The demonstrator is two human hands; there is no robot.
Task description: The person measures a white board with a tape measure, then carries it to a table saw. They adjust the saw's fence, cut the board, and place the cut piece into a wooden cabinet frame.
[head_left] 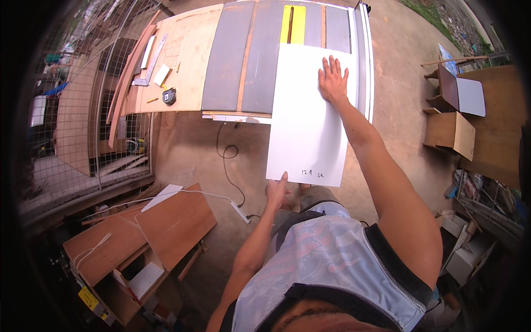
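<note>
Standing on a brown floor point(398, 110), facing a long desk point(224, 61) with a grey slatted top and a wood-coloured left end. Noting a wire fence point(98, 166) at far left. Seeing brown panels point(177, 221) low at left, leaning and lying together, and a wooden box point(456, 135) on the right, well apart from the desk.

Working with a white board point(307, 110): resting its far part on the desk, leaving its near end sticking out past the desk's front edge, toward the body. Spotting wood strips point(124, 94) along the desk's left edge.

Reaching right hand point(333, 86) forward, laying it flat on the board's far right part, keeping fingers spread a little, gripping nothing. Holding left hand point(276, 193) at the board's near left corner, putting thumb on top, curling fingers under the edge, pinching it; hiding most of those fingers from view.

Finding a yellow strip point(298, 25) with a dark slot just beyond the board's far edge. Seeing a white power strip point(240, 212) on the floor. Counting smaller things on the desk's left end: metal square point(157, 58), white block point(162, 74), tape measure point(169, 96), pencil point(152, 100). Finishing with small handwritten marks point(306, 172) near the board's near edge.
</note>
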